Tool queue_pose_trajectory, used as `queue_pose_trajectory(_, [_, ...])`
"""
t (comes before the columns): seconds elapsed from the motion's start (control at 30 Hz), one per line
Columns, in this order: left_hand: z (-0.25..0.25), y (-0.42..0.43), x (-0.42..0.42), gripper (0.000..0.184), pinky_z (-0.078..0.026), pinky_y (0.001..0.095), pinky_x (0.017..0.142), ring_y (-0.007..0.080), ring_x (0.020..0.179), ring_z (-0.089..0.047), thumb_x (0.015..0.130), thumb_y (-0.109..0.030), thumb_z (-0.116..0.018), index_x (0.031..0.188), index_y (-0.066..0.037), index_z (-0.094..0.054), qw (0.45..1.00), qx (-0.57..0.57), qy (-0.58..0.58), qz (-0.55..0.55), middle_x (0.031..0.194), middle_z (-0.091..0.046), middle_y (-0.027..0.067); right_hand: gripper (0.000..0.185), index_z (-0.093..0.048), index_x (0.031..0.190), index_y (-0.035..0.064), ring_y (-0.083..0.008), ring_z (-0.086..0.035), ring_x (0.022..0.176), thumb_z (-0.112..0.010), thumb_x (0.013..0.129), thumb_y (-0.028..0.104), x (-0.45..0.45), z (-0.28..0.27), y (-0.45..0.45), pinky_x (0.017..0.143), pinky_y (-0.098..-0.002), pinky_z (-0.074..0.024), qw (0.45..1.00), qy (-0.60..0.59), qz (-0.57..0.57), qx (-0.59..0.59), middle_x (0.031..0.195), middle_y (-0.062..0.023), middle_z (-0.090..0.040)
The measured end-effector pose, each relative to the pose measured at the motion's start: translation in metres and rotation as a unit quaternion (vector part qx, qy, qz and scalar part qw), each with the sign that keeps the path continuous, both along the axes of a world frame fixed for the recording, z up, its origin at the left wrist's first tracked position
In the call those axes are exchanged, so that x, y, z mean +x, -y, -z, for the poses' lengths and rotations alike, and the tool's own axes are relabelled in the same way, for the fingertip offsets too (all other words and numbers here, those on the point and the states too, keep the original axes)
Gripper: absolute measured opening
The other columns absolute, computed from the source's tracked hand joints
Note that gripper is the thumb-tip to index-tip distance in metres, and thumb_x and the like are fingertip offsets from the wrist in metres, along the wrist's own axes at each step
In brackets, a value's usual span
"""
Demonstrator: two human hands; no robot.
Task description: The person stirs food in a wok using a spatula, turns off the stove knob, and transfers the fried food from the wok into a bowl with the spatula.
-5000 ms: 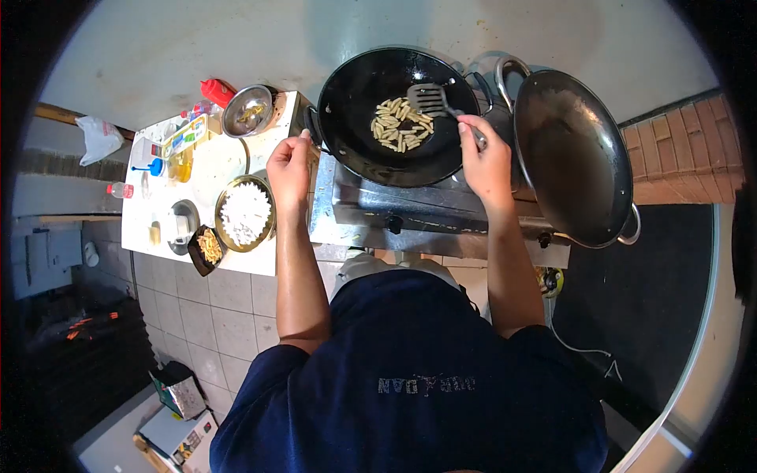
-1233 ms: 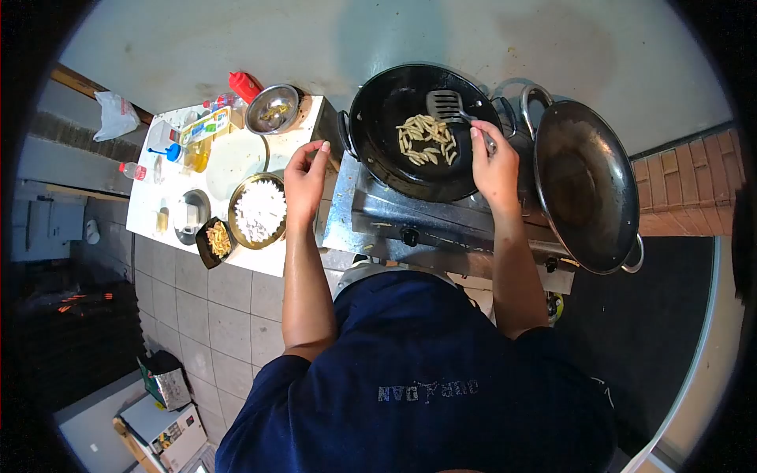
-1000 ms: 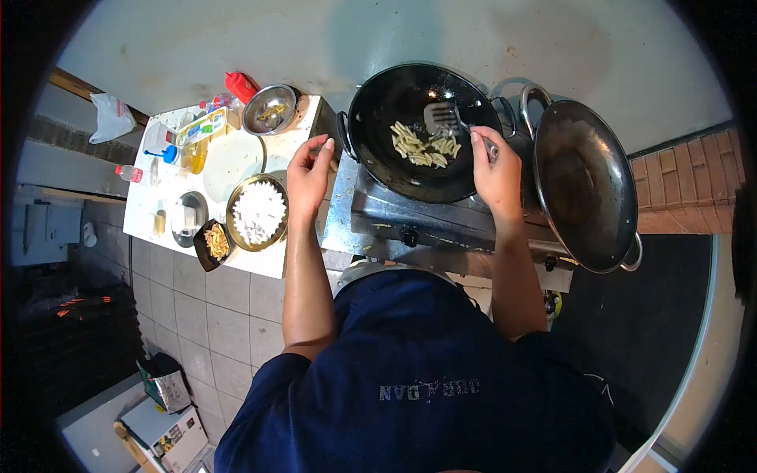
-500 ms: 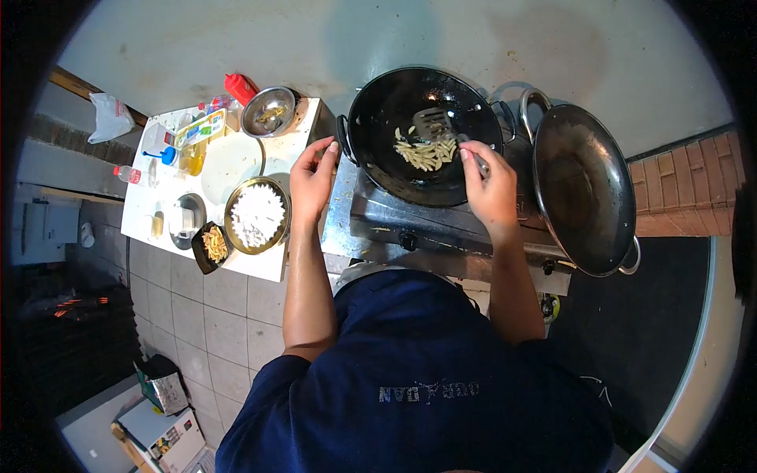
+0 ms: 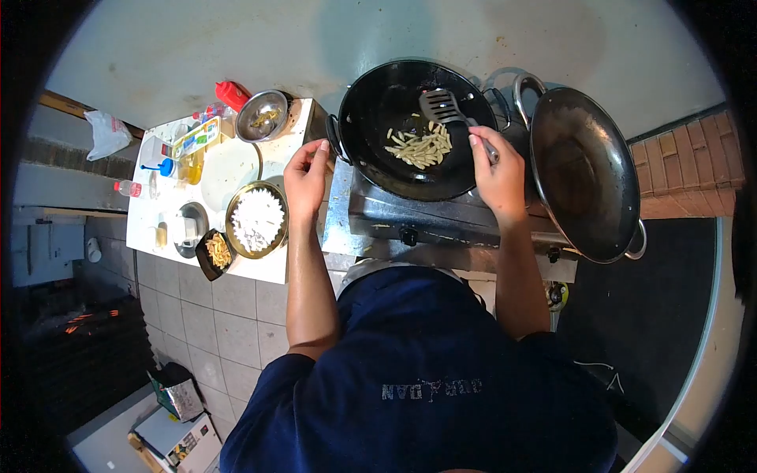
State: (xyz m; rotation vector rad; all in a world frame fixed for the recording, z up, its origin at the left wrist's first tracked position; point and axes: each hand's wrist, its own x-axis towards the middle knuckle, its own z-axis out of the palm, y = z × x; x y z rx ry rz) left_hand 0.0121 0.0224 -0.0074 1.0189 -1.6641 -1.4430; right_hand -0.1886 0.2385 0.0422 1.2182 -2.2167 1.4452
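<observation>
Grey wall (image 5: 236, 39) behind a steel stove (image 5: 378, 211); pale strips (image 5: 422, 150) lie heaped in the black wok (image 5: 374, 98); right hand (image 5: 501, 177), fingers clasping a slotted turner (image 5: 438, 106) just beside them; left hand (image 5: 304, 183), fingers loosely curled, near the wok's handle (image 5: 334, 142).

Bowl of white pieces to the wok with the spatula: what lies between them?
In the head view, the left hand is between the bowl and the wok; whether it touches the wok's handle, I cannot tell.
</observation>
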Motion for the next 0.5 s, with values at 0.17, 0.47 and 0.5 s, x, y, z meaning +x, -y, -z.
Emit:
queue_pose_trajectory(0.17, [-0.004,-0.005,-0.003,0.029,-0.029,0.0194,0.057,0.0027,0.062,-0.037,0.092,-0.027,-0.066,0.114,-0.008,-0.068,1.0,-0.003,-0.022,0.008,0.068,-0.045,-0.0086,0.014,-0.066,0.101,0.0031,-0.0303,-0.068,0.083,-0.062,0.09,0.011,0.001,0.002,0.003,0.073,-0.0334,-0.0516,0.998,0.051,-0.023,0.009,0.093,-0.0172,-0.068])
queue_pose_trajectory(0.47, [-0.007,-0.004,0.0,0.026,-0.03,0.0197,0.057,0.0026,0.062,-0.038,0.093,-0.023,-0.064,0.114,-0.008,-0.069,1.0,-0.011,-0.019,0.014,0.066,-0.046,-0.008,0.014,-0.066,0.1,0.0021,-0.0291,-0.068,0.083,-0.063,0.09,0.012,0.002,-0.005,-0.005,0.074,-0.0325,-0.0515,0.999,0.039,0.011,0.018,0.092,-0.0157,-0.069])
queue_pose_trajectory(0.5, [-0.007,-0.005,0.0,0.028,-0.028,0.0192,0.058,0.0026,0.063,-0.035,0.093,-0.026,-0.064,0.115,-0.008,-0.069,1.0,-0.006,-0.023,0.018,0.068,-0.042,-0.0092,0.014,-0.066,0.1,0.0019,-0.0272,-0.069,0.082,-0.063,0.09,0.011,0.004,-0.004,-0.008,0.073,-0.0319,-0.0515,0.998,0.065,0.012,0.006,0.092,-0.0155,-0.069])
